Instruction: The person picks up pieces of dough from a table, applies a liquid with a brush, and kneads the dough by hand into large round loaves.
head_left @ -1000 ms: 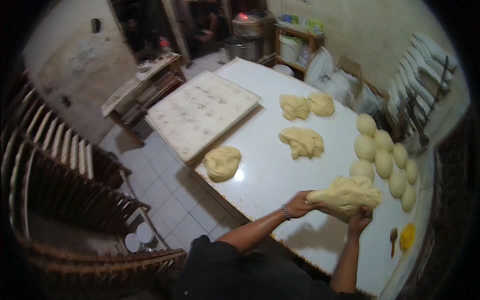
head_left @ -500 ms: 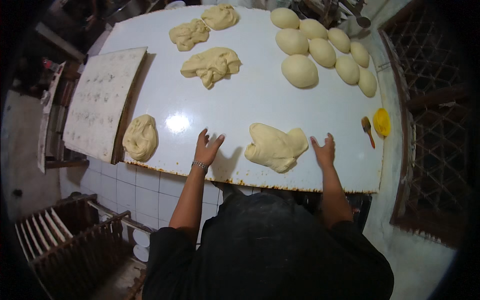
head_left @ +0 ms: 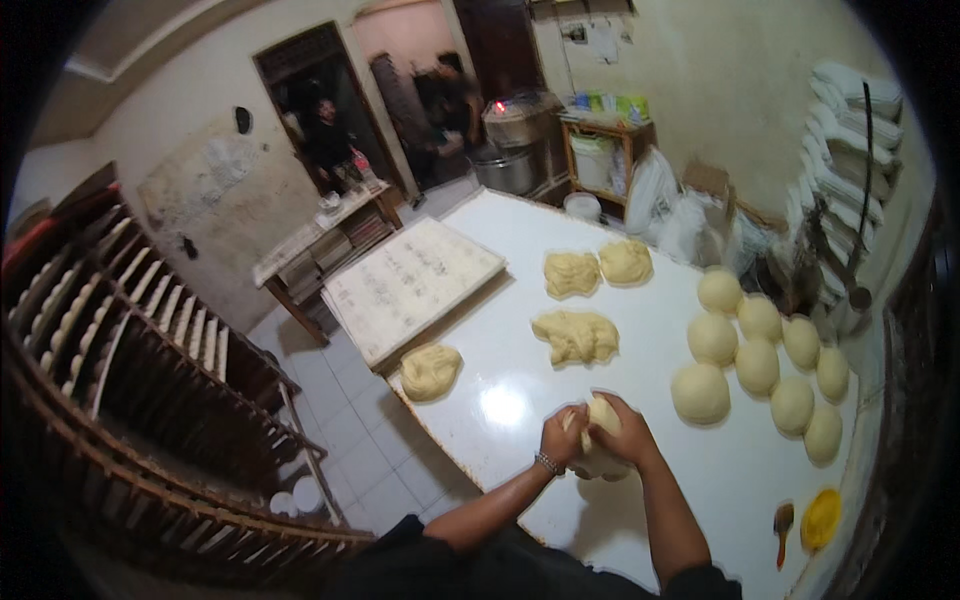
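Observation:
A lump of pale dough (head_left: 603, 413) is gripped between my two hands, over the near part of the white table (head_left: 455, 285). My left hand (head_left: 564, 436), with a bracelet at the wrist, is closed on its left side. On the other side my right hand (head_left: 628, 436) has its fingers wrapped round the top. Part of the lump hangs below the hands, largely hidden by them. Beyond my hands lies a rough dough piece (head_left: 577, 338), with two more, one dough piece (head_left: 572, 273) and another dough piece (head_left: 625, 262), farther back.
Several smooth dough balls (head_left: 757, 364) sit at the right. A brush (head_left: 782, 535) and yellow bowl (head_left: 821, 518) lie near the right edge. Stacked boards (head_left: 410, 285) and a dough lump (head_left: 430, 372) occupy the left. A rack (head_left: 150, 330) stands left; two people are by the doorways.
My hands were apart on either side of the dough; now they have closed on it and raised it off the table. The view has tilted up to the room.

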